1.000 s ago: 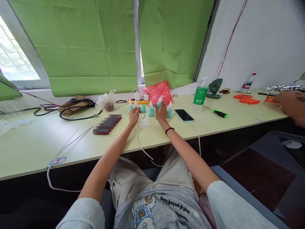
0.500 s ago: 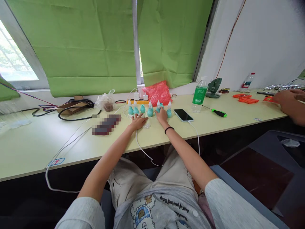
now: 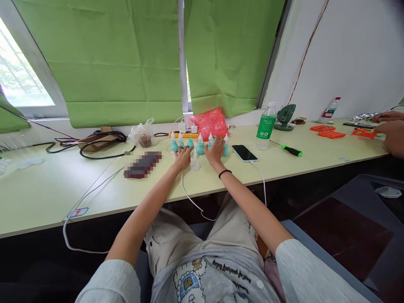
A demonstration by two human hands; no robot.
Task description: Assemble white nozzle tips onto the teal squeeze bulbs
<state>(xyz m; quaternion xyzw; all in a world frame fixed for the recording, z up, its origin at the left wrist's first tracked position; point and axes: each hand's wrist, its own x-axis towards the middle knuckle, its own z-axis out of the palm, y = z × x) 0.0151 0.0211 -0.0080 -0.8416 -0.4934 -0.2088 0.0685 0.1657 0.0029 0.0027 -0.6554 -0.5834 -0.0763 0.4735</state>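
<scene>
Several small teal dropper bottles with white tips (image 3: 200, 147) stand in a row on the pale yellow desk (image 3: 47, 189). My left hand (image 3: 182, 158) lies just in front of the row's left part, fingers stretched out, fingertips close to one bottle. My right hand (image 3: 215, 150) is spread at the row's right part, fingers touching the bottles there. Neither hand is wrapped round anything. A small clear plastic piece (image 3: 195, 164) lies between the hands, and a white cable (image 3: 186, 191) runs under them.
Right of the bottles lie a phone (image 3: 244, 152), a green-labelled water bottle (image 3: 264, 126) and a green-handled screwdriver (image 3: 290, 149). A red bubble-wrap bag (image 3: 210, 122) and a power strip (image 3: 183, 134) sit behind. Another person's hands (image 3: 391, 134) work by orange parts (image 3: 328, 132) at far right.
Both hands drew back from the bottles toward me, then slid forward again to the row. The other person's hands at the far right shifted.
</scene>
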